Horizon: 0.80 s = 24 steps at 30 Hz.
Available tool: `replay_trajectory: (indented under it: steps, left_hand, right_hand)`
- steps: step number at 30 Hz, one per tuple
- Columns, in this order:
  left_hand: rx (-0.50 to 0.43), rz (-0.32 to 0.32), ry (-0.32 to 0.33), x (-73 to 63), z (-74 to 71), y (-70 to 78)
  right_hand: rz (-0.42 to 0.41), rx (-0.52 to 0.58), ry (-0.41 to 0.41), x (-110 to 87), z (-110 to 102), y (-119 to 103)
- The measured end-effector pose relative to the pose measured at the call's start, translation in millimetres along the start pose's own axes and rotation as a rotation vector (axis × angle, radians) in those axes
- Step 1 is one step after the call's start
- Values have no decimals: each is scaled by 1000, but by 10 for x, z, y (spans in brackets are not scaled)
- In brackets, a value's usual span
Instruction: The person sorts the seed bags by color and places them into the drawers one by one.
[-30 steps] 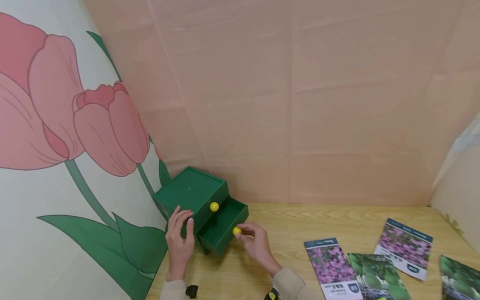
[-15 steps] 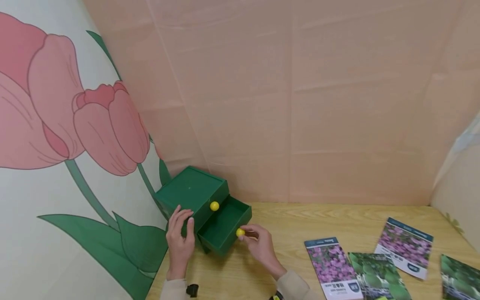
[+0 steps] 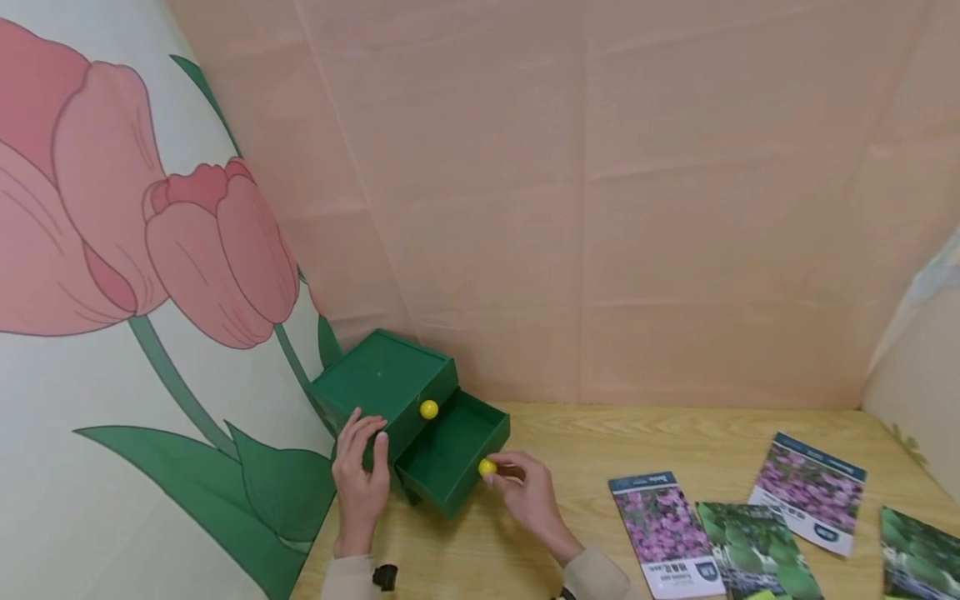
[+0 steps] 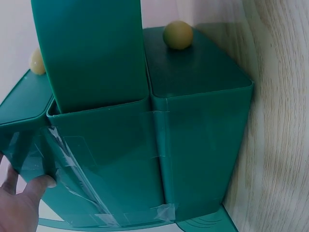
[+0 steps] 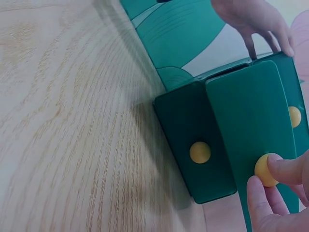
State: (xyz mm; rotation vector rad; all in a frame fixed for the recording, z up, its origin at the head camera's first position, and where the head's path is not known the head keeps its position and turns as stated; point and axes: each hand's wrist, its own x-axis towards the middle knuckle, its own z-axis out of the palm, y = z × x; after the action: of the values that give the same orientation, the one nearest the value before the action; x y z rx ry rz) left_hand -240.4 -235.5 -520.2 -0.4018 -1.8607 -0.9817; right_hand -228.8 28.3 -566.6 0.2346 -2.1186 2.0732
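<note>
A small green drawer cabinet (image 3: 378, 375) stands against the wall at the left of the table. Its middle drawer (image 3: 467, 487) is pulled well out, and the part of its inside that shows holds nothing. My right hand (image 3: 532, 492) pinches that drawer's yellow knob (image 5: 263, 170) between thumb and fingers. On the near side and top edge of the cabinet rests my left hand (image 3: 362, 479), its fingers extended. In the right wrist view, the bottom drawer (image 5: 186, 123) and the top drawer's knob (image 5: 294, 117) show on either side; both drawers are closed.
Flower-picture packets (image 3: 667, 533) and leafy green packets (image 3: 757, 554) lie on the wooden table (image 3: 570, 467) at the right. A tulip-painted wall (image 3: 247, 392) borders the cabinet on the left, and a pink sheet (image 3: 585, 208) covers the back.
My right hand has moved a little to the right and toward me, drawing the middle drawer further out by its knob. My left hand has stayed in place on the cabinet.
</note>
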Motion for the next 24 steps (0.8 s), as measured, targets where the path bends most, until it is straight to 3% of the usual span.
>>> replay_trajectory:
  steps: [4,24]
  left_hand:
    - [-2,1,3,5,0,-5]
    - [-5,7,13,3,9,-9]
  right_hand:
    - [-8,30,7,-24,-24,-27]
    - [4,-39,9,-101,-126,-39]
